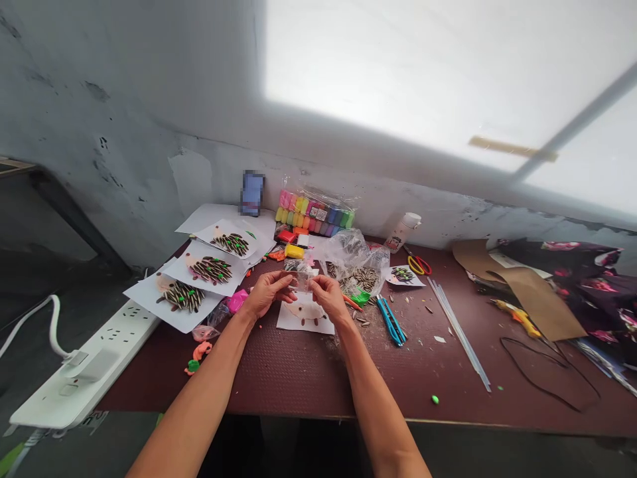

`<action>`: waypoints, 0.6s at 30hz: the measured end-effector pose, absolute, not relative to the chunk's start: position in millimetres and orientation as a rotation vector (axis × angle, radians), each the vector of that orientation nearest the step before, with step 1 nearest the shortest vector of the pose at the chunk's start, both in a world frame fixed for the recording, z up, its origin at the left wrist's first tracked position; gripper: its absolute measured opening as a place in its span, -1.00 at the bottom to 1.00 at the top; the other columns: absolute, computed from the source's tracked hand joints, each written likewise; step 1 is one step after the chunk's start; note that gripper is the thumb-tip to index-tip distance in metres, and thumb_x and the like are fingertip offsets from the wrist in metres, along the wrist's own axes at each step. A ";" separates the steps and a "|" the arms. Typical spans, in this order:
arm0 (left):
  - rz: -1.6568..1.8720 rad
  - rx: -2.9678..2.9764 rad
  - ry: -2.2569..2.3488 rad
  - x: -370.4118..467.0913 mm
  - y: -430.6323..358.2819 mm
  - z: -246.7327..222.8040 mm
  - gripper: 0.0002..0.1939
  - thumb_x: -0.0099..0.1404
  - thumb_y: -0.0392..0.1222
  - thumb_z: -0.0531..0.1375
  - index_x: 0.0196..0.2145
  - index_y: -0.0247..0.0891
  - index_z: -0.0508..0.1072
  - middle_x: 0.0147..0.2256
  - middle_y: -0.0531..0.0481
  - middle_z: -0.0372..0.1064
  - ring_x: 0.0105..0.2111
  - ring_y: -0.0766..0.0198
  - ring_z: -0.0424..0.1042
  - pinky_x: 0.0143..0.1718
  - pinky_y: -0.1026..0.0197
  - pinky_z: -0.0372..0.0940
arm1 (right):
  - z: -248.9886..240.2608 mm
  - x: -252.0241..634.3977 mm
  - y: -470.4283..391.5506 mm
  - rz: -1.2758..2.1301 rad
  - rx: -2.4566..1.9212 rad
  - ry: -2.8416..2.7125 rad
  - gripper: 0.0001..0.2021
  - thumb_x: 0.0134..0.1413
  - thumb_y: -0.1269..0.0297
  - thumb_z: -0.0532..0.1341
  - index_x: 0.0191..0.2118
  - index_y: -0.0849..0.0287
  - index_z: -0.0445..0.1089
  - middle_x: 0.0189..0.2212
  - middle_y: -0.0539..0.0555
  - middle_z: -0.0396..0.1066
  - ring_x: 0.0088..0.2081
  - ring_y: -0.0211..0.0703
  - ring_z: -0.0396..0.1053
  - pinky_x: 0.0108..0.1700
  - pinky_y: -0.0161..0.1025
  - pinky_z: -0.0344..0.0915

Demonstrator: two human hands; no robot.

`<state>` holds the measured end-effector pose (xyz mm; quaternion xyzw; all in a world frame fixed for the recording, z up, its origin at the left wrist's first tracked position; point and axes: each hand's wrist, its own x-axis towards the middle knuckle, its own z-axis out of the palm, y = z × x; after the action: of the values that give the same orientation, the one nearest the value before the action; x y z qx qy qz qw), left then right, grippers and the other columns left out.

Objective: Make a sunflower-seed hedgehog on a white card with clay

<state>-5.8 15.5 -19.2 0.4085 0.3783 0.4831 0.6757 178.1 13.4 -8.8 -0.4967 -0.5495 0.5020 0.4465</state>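
My left hand (270, 292) and my right hand (329, 299) pinch a small clear plastic packet (300, 281) between them; its contents are too small to make out. Just beneath lies a white card (293, 324) bearing a pale clay hedgehog shape (306, 311) with small brown feet and a dark nose. Beyond the hands, a clear bag of striped sunflower seeds (361, 275) lies spread open. A turquoise utility knife (391, 320) rests to the right of my right hand. Pink clay in a wrapper (237, 301) sits left of my left hand.
Finished seed hedgehog cards (209, 267) overlap at the left, beside a white power strip (94, 362). A colourful clay pack (316, 212) and a white bottle (403, 231) stand near the wall. Scissors (419, 263), glue sticks (460, 335) and a yellow glue gun (520, 318) lie rightward.
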 end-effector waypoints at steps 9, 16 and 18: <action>1.042 0.982 0.838 -2.1 16.1 -28.2 -0.53 0.05 0.00 0.46 -0.19 -0.38 0.53 -0.37 -0.06 0.55 -0.53 0.26 0.55 -0.53 0.28 0.48 | -9.4 175.4 15.5 1.353 -1.131 -1.413 -0.71 -0.14 0.03 0.34 -0.50 0.17 0.40 -0.51 -0.02 0.40 -0.53 -0.35 0.16 -0.49 -0.36 0.10; 1.094 0.940 0.819 -4.6 15.5 -24.4 -0.49 0.04 -0.06 0.48 -0.12 -0.32 0.46 -0.28 -0.09 0.58 -0.52 0.24 0.58 -0.52 0.28 0.49 | -19.9 167.4 19.9 1.185 -1.139 -1.282 -0.72 -0.21 0.14 0.36 -0.43 0.12 0.27 -0.56 -0.11 0.31 -0.51 -0.31 0.22 -0.41 -0.34 0.17; 1.093 0.929 0.833 -3.9 15.5 -23.8 -0.51 0.03 -0.03 0.48 -0.17 -0.33 0.46 -0.32 -0.07 0.58 -0.53 0.24 0.58 -0.53 0.29 0.49 | -18.5 167.7 17.5 1.163 -1.141 -1.302 -0.71 -0.17 0.15 0.35 -0.44 0.10 0.21 -0.60 -0.15 0.22 -0.56 -0.34 0.13 -0.47 -0.37 0.09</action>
<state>-3.9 15.5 -23.8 0.4129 0.3704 0.4858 0.6755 167.7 17.5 -18.5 -0.4726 -0.5393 0.4817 0.5038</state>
